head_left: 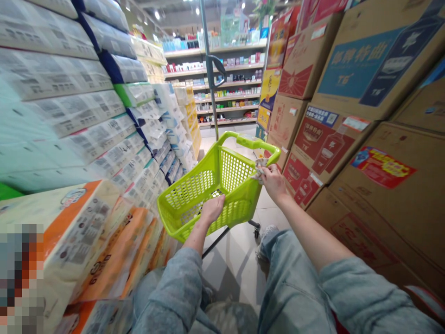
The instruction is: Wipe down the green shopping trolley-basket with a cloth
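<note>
Our right hand (pixel 274 180) pinches a crumpled pale cloth (pixel 260 169); our left hand (pixel 212 209) grips the green plastic cart (pixel 239 208). Pushing hard could roll it away.

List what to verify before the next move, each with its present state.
1. Left hand on the green cart's near rim: ok, closed on it.
2. Right hand holding the crumpled cloth: ok.
3. Cloth at the cart: ok, by the corner below the handle.
4. Cart upright: ok.
5. Caster kept from rolling: cannot tell.
6. Wide room on both sides: not ok, paper packs and cartons flank the aisle.
</note>
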Motion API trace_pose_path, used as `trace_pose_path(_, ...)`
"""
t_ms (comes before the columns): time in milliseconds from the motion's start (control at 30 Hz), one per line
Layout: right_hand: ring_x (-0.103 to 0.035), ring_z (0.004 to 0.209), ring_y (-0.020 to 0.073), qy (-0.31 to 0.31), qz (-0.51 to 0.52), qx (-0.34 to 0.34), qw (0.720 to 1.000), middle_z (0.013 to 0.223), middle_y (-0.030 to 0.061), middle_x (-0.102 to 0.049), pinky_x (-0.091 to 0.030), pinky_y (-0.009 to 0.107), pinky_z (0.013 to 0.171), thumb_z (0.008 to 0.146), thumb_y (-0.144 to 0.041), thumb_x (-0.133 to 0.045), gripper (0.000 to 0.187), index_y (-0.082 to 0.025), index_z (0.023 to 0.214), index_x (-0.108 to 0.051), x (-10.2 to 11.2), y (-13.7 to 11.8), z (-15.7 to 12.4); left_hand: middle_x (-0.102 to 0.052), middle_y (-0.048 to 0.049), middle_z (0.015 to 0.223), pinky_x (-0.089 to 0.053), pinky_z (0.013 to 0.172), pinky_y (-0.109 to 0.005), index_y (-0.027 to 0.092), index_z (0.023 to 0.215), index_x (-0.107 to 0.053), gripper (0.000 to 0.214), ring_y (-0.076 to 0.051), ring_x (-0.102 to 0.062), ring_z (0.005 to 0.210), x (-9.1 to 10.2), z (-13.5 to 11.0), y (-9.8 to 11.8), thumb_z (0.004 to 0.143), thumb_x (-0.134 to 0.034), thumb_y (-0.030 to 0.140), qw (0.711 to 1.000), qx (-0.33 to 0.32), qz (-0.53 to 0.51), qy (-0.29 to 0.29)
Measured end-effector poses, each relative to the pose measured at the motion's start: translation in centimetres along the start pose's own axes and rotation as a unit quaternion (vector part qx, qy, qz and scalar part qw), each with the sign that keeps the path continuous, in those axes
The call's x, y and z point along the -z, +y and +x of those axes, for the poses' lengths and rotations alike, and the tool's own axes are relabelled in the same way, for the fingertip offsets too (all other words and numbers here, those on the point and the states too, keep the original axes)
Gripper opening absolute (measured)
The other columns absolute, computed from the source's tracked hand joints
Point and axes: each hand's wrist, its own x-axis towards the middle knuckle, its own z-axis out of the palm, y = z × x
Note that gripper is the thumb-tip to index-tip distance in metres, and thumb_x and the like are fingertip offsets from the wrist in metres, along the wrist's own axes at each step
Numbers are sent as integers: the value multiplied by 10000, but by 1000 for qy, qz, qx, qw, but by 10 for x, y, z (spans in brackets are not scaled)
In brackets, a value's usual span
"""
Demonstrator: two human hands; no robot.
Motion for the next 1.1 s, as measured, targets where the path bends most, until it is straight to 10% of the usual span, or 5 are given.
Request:
trace_pose_path(300, -524, 857, 192, -68, 57, 66, 994, 974, 77, -571, -471, 303, 771, 868, -145, -498, 188, -191, 978, -643, -41, -76, -53, -655, -67, 1205, -442, 928, -336, 234, 1137, -621, 611, -231, -593, 1133, 0, 4, 1, 969, -81, 465, 1000, -17, -9, -10)
trace_pose_path(433, -546, 881, 198, -71, 107, 84, 988, 969, 69, -570, -480, 311, 779, 863, -150, -480, 211, -215, 1002, -624, -45, -72, -63, -636, -58, 1240, -431, 950, -291, 219, 1159, -605, 577, -207, -586, 1140, 7, 0, -18, 960, -136, 492, 996, -72, -35, -45)
trace_pose_path(667, -530, 883, 218, 71, 156, -65, 983, 955, 88, -523, -469, 374, 806, 845, -206, -451, 110, -185, 915, -534, -42, -19, -41, -608, -48, 1288, -415, 977, -308, 238, 1192, -596, 596, -227, -558, 1188, 10, -16, -51, 946, -136, 527, 998, -25, 3, -65)
trace_pose_path(933, -516, 912, 196, 126, 226, -203, 944, 960, 67, -499, -448, 371, 872, 797, -184, -438, 118, -201, 885, -514, -99, -58, -76, -697, -44, 1100, -454, 864, -298, 256, 1053, -619, 594, -224, -636, 1038, 5, -12, -34, 951, -99, 526, 997, -50, 28, -49)
trace_pose_path(1100, -474, 1054, 235, 22, 208, -43, 977, 1061, 93, -535, -415, 418, 946, 785, -128, -467, 194, -201, 909, -598, -104, -87, -108, -697, -54, 1089, -445, 861, -301, 249, 1037, -611, 579, -228, -632, 1042, 6, -8, -37, 956, -104, 515, 997, -56, 33, -38)
